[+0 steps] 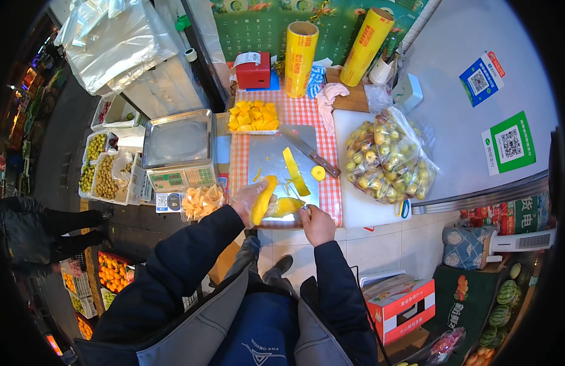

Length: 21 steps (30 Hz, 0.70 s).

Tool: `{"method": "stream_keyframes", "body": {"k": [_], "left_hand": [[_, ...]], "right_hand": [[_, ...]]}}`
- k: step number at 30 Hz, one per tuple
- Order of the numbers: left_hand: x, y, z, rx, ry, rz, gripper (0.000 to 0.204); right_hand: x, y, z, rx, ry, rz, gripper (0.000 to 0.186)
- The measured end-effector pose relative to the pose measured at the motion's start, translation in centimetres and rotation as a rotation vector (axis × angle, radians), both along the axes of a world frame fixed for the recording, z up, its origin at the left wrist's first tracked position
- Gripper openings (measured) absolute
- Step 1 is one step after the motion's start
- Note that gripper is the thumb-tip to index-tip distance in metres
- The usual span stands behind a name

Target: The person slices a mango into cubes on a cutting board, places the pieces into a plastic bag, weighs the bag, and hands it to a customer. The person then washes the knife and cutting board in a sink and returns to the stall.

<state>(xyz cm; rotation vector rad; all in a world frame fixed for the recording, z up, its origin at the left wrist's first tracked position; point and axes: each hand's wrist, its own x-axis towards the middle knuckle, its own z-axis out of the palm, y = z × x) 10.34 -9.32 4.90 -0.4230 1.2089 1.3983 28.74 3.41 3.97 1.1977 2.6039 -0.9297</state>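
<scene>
Tablecloth (331, 195) beneath grey board (267, 152), tiled floor (380, 250)

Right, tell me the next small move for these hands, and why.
Probably bring the small tool in the right hand against the yellow fruit: the gloved left hand holds that fruit over the grey board, the tool is apart from it, and a long yellow strip, perhaps peel, lies there.

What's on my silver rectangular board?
On the board: a long yellow strip, a yellow piece near the right hand, part of a brown-handled steel knife, and a round yellow slice at the edge. The left hand and its yellow fruit hide what's beneath.
</scene>
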Motion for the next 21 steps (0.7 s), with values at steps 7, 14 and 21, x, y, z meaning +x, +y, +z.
{"method": "stream_keyframes", "body": {"k": [7, 14, 21], "left_hand": [[0.3, 0.1, -0.3, 0.008, -0.076, 0.013, 0.034], [0.4, 0.1, 1.4, 0.096, -0.200, -0.023, 0.034], [-0.8, -0.5, 0.6, 0.139, -0.219, -0.001, 0.035]], "right_hand": [[-1.7, -1.8, 2.1, 0.229, 0.398, 0.044, 0.032], [-1.9, -2.0, 1.2, 0.304, 0.438, 0.080, 0.030], [0.3, -1.4, -0.7, 0.073, 0.245, -0.160, 0.036]]}}
